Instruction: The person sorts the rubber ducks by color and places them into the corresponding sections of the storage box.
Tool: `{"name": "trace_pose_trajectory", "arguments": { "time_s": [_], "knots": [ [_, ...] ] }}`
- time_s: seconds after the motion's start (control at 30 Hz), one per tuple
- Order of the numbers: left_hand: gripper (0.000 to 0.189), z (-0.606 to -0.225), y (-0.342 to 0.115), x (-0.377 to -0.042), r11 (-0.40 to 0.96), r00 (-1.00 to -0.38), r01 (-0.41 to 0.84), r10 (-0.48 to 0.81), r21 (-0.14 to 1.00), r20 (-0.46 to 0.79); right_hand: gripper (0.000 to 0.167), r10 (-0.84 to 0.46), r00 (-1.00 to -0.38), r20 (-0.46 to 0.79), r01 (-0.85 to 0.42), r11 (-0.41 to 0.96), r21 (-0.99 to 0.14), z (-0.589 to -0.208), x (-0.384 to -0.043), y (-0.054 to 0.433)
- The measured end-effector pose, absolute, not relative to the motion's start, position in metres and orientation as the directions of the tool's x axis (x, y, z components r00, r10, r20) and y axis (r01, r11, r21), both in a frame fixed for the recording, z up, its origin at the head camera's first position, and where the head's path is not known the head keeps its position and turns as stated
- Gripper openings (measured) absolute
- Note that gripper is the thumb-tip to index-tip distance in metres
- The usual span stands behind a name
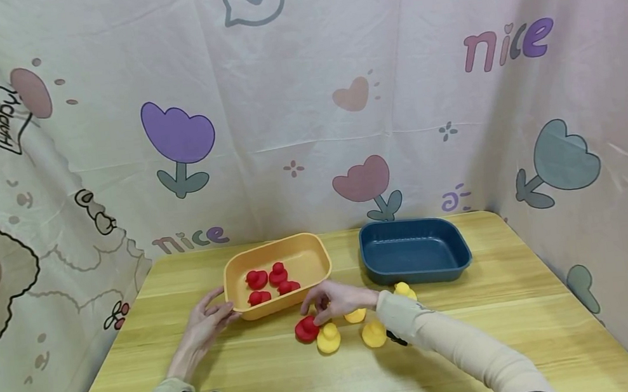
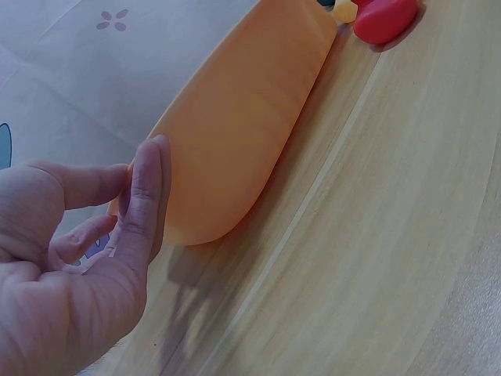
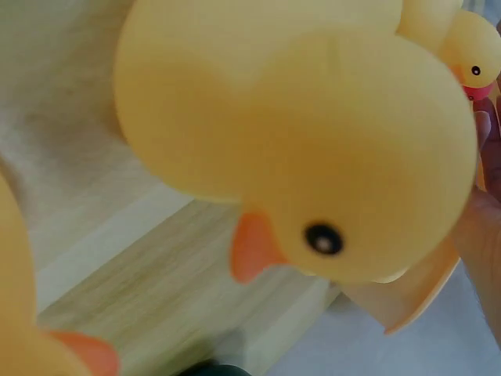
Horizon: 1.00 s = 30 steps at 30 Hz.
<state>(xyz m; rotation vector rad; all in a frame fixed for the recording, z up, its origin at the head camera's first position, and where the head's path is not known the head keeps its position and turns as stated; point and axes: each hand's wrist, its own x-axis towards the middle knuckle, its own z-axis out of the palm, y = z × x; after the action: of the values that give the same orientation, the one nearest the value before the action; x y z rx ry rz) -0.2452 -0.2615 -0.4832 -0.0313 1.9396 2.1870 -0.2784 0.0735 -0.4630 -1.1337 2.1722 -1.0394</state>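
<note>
My left hand (image 1: 204,327) pinches the near left corner of an orange plastic basin (image 2: 235,125), its fingers on both sides of the wall. Several red rubber ducks (image 1: 256,279) lie inside that basin. In front of it, on the table, my right hand (image 1: 333,297) holds another red rubber duck (image 1: 307,329) between thumb and fingers. Yellow rubber ducks (image 1: 329,339) stand close beside and under the right wrist. One yellow duck (image 3: 337,149) fills much of the right wrist view and hides most of the hand there.
A dark blue basin (image 1: 414,278) stands at the back right of the wooden table (image 1: 288,384), with no ducks visible inside. A patterned cloth (image 1: 280,97) hangs behind the table and along both sides.
</note>
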Motion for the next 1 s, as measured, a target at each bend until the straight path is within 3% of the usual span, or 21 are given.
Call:
{"name": "trace_pose_trajectory", "arguments": {
  "time_s": [1.0],
  "knots": [
    [0.066, -0.483, -0.261, -0.245, -0.127, -0.979, -0.165, 0.143, 0.978, -0.147, 0.031, -0.830, -0.535, -0.159, -0.428, 0.428, -0.796, -0.472, -0.282, 0.068]
  ]
}}
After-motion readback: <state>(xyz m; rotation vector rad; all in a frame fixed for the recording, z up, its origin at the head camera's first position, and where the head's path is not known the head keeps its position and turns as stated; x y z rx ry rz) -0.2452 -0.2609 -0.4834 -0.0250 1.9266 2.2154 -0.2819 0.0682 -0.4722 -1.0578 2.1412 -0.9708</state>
